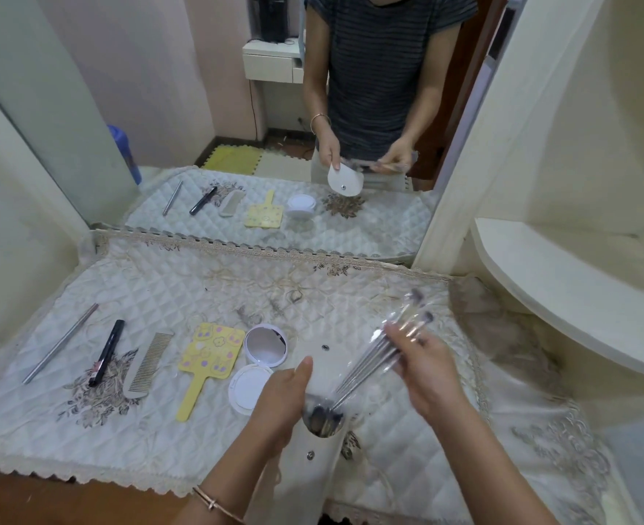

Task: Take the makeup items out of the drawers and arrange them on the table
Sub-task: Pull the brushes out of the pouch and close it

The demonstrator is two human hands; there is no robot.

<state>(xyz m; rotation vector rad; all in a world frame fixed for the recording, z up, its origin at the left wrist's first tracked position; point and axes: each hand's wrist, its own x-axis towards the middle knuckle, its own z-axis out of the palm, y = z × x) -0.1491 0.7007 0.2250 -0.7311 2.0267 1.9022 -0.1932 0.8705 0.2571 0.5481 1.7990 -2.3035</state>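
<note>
My left hand (280,405) grips a white brush pouch (314,452) at its open mouth, over the table's front edge. My right hand (424,367) holds a bundle of silver-handled makeup brushes (379,358) in clear sleeves, their lower ends inside the pouch mouth. Laid out in a row on the quilted cloth (161,289) from the left are a silver stick (61,342), a black mascara tube (106,352), a white comb (148,365), a yellow hand mirror (208,359) and an open white compact (259,365).
A wall mirror (275,126) behind the table reflects the items and a person. A curved cream shelf (562,297) juts out at the right. The cloth's lace edge hangs over the wooden front at lower left.
</note>
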